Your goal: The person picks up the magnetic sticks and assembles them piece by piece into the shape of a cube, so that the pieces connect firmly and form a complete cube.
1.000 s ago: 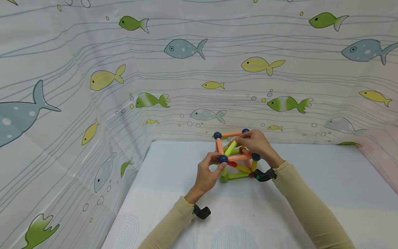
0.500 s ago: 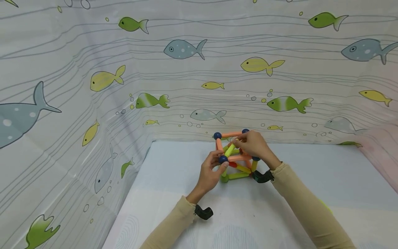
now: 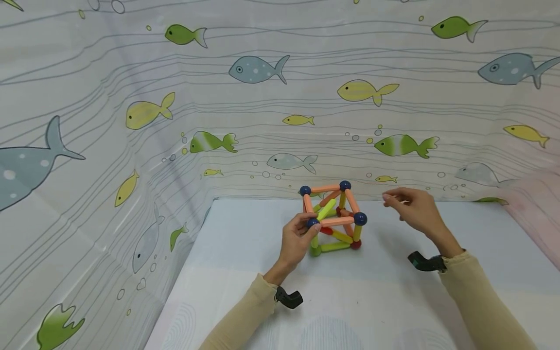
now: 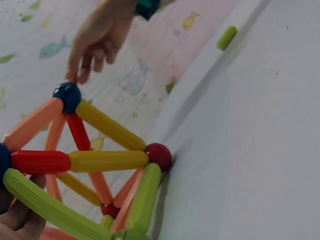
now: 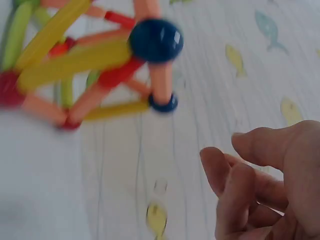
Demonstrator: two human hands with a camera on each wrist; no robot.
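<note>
A cube-like frame of magnetic rods and balls stands on the table. Its top has blue balls [image 3: 360, 218] joined by orange rods [image 3: 337, 221]; yellow rods [image 4: 110, 161] and red balls [image 4: 158, 157] show lower down, with a green ball [image 3: 315, 251] at the front left. My left hand [image 3: 295, 245] pinches the front-left blue ball [image 3: 313, 222] between thumb and fingers. From that ball a light green rod [image 3: 326, 209] slopes up across the top, its far end free. To the right of the frame, my right hand [image 3: 417, 209] hovers with loosely bent fingers, holding nothing.
A loose green rod [image 4: 227, 38] lies on the white table [image 4: 250, 130], seen in the left wrist view. Behind the table hangs a fish-patterned cloth [image 3: 245, 112], close to the frame's back. Both wrists carry black camera mounts [image 3: 288, 297].
My right hand has let go of the light green rod's upper end and moved off to the right. My left hand has stayed at the front-left blue ball.
</note>
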